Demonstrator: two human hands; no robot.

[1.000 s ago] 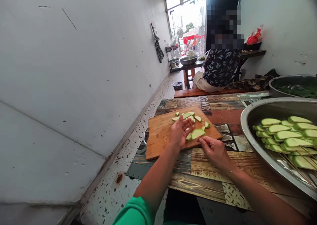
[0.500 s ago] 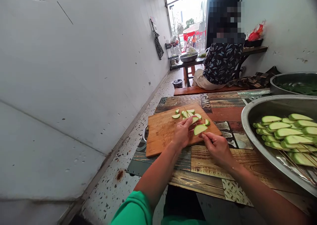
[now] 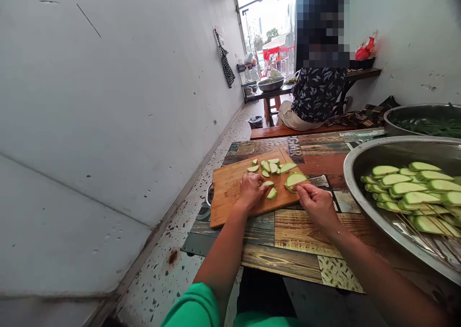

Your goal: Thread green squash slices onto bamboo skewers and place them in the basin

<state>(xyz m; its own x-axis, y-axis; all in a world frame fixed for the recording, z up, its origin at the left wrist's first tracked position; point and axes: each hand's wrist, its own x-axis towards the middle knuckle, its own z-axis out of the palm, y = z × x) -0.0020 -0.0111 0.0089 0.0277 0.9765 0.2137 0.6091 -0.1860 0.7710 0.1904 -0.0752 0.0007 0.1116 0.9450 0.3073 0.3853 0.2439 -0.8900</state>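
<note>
My right hand [image 3: 317,202] pinches the near end of a thin skewer. Pale green-rimmed zucchini slices [image 3: 296,178] sit on it just beyond my fingertips, over the right edge of the wooden cutting board [image 3: 230,199]. On the board, my left hand [image 3: 250,191] has its fingers curled around a cut zucchini slice [image 3: 268,183]; the fingertips partly cover it. Another loose piece [image 3: 272,193] lies beside that hand. Several more cut pieces [image 3: 273,167] are scattered toward the far side of the board.
A large metal basin [image 3: 351,173] with skewered zucchini slices stands at the right. Behind it is a second basin [image 3: 391,118] holding dark greens. Ahead, a person [image 3: 317,96] sits on a bench [image 3: 273,133] facing away. A white wall [image 3: 118,101] runs along the left.
My left hand has left the skewered slices and moved down and left to loose pieces on the board. My right hand keeps the skewer, now slightly farther forward. The view has shifted slightly.
</note>
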